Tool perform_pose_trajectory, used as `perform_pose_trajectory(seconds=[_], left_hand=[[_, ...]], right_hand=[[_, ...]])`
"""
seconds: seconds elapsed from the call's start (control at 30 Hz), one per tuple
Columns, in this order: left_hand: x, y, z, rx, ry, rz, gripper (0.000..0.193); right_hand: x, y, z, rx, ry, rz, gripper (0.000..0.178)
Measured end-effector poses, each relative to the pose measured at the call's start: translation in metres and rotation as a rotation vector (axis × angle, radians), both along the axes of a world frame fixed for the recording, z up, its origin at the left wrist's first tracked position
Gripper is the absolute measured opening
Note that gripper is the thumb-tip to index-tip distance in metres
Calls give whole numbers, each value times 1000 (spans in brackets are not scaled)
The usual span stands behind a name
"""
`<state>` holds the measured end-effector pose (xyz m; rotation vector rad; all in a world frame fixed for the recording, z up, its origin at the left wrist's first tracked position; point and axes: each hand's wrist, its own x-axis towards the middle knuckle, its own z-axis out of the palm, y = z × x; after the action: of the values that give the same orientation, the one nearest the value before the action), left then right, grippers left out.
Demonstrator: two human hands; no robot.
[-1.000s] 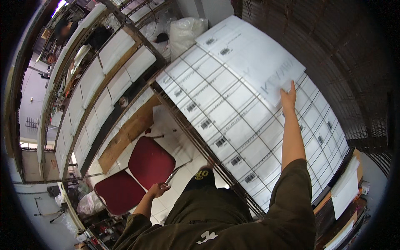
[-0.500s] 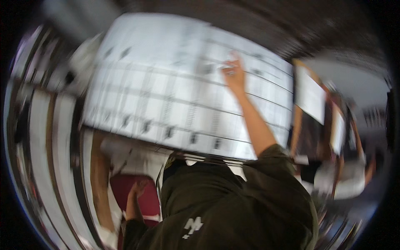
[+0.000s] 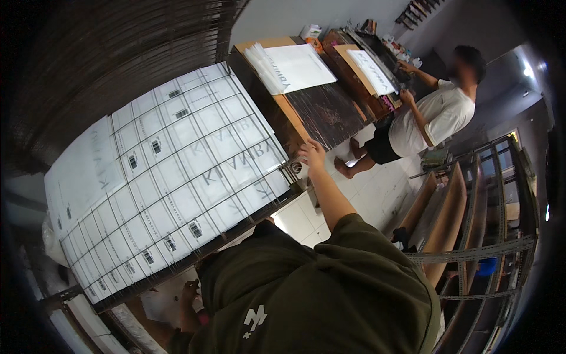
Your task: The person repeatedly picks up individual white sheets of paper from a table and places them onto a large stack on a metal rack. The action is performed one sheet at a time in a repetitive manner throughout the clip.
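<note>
My right hand is stretched out to the right, fingers apart and empty. It is near the corner of a wire drying rack and the front edge of a wooden table. White printed plastic sheets are spread over the rack, with thin wires crossing them in a grid. Low at my side, below the rack's front edge, hangs my left hand. It is in shadow with its fingers loosely bent, and nothing shows in it.
Raised wire shelves stand behind the rack. On the wooden table lies a stack of white sheets. Farther right, a person in a white shirt works at another table. A metal shelving frame with boards stands at lower right.
My view has swung to the right, bringing the tables and the person nearer the middle. My right hand has moved from above the sheets to beside the rack's right corner.
</note>
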<state>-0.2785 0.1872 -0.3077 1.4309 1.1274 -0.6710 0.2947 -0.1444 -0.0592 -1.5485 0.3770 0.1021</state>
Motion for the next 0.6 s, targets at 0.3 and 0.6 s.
perform_pose_trajectory(seconds=[0.3,0.6], left_hand=[[80,-47,77,68,74,107,45],[171,-115,88,174,-165,-68,46]], right_hand=[[43,-136,-57,-600,-92,95,41],[62,-141,-55,-1113,-386,431,56]])
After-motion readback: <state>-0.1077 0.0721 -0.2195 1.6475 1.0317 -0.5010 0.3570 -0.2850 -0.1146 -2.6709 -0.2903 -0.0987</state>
